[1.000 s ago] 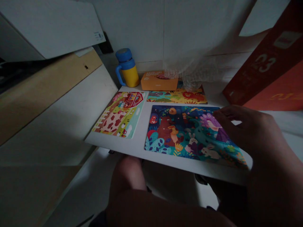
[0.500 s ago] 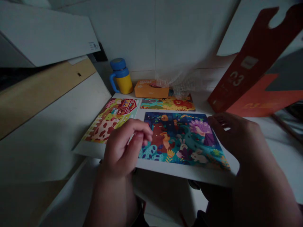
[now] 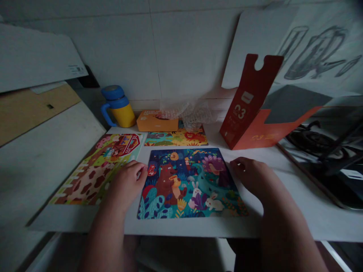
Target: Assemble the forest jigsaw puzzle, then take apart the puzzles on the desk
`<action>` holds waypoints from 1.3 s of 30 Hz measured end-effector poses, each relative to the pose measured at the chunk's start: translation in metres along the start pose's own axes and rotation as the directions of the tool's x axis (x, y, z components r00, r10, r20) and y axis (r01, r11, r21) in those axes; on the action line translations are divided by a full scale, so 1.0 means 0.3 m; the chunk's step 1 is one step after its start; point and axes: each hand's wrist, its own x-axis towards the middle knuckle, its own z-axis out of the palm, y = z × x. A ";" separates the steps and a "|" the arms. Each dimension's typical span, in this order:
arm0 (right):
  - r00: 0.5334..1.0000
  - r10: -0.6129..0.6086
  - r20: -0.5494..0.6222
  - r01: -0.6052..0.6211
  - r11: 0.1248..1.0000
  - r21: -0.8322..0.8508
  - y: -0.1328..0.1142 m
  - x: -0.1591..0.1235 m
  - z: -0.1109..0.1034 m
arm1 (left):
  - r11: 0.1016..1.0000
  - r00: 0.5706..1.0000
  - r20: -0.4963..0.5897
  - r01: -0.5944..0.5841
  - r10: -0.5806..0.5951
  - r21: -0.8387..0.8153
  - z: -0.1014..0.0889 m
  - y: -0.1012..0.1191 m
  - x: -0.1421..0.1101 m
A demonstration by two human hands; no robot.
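Observation:
A forest-animal jigsaw puzzle [image 3: 181,185] with a bear, rabbits and a peacock lies flat on the white tabletop. My left hand [image 3: 132,177] is at its left edge, fingers curled in and thumb against them, with nothing visible in the grip. Along the opposite edge, near the peacock, my right hand [image 3: 246,172] rests with its fingers bent together. Whether the fingertips press on the puzzle's edges is hard to make out. Partly behind my left forearm lies a farm puzzle [image 3: 90,177] with a spotted cow.
At the back are a lion-picture puzzle [image 3: 193,138], an orange box [image 3: 155,121], crumpled bubble wrap [image 3: 193,113] and a blue-yellow mug [image 3: 123,113]. A tall red-orange carton [image 3: 241,113] stands at the right. Beyond it is a gas stove [image 3: 317,145]. A pale panel [image 3: 51,151] slopes along the left.
My left hand has moved from over the puzzle's left part to its left edge. The right hand stays by the right edge. The view has shifted, showing more of the right side.

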 end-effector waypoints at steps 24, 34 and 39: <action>0.998 -0.005 0.056 0.000 0.996 0.093 -0.056 -0.002 0.002 | 0.997 0.997 0.024 0.068 -0.069 0.033 0.012 0.024 0.012; 0.999 -0.009 0.043 0.005 0.994 0.106 -0.050 -0.004 0.016 | 0.999 0.999 0.030 0.036 -0.037 0.024 0.013 0.023 0.007; 0.998 -0.011 0.059 0.003 0.991 0.133 -0.052 -0.007 0.014 | 0.999 0.999 0.029 0.045 -0.045 0.006 0.016 0.021 0.005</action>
